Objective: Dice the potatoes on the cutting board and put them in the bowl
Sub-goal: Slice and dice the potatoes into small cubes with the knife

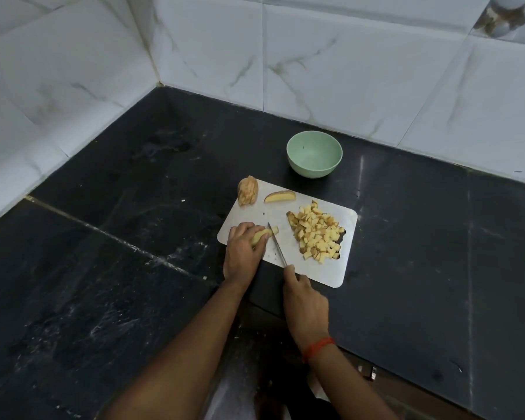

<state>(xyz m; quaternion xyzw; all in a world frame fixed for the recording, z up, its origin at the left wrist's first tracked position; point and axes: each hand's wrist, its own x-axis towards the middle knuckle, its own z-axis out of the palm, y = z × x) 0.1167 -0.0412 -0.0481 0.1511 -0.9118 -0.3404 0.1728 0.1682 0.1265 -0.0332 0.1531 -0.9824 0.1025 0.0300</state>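
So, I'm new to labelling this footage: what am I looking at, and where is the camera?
No machine here: a person works with bare hands, and the one picture comes from a camera on their head, looking down. On the dark counter lies a pale cutting board with a pile of diced potato, a wedge and a larger piece. The left hand holds a potato strip; the right hand grips a knife set against it. The green bowl beyond the board looks empty.
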